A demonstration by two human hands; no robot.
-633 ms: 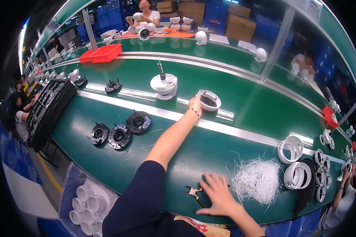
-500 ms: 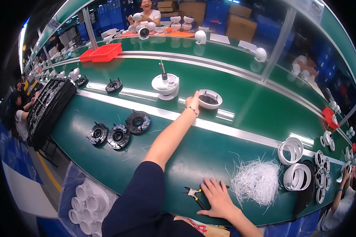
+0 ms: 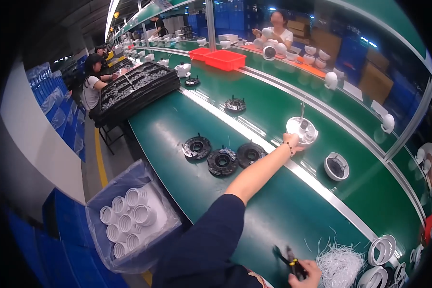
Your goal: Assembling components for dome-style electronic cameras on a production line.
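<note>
My left hand (image 3: 293, 140) reaches forward and closes on the near side of a white round housing (image 3: 302, 128). A cable stands up from the housing, and my fingers partly hide its lower part. At the bench's near side, my right hand (image 3: 308, 275) is wrapped around small cutting pliers (image 3: 294, 262) with black and yellow handles. A white bowl-shaped cover (image 3: 336, 166) with a dark inside sits to the right of my left hand. Left of my forearm lie black round parts with circuit pieces (image 3: 222, 162).
Clear plastic strips (image 3: 340, 266) are heaped beside my right hand, near white rings (image 3: 382, 250). A lined bin (image 3: 165, 211) holds white ring parts. Black trays (image 3: 138, 89) and red bins (image 3: 225, 60) stand farther off. Co-workers sit across and at left.
My left hand has gone from the bowl-shaped cover to the white housing with the cable. My right hand, flat on the bench before, has picked up the pliers. The view has turned left.
</note>
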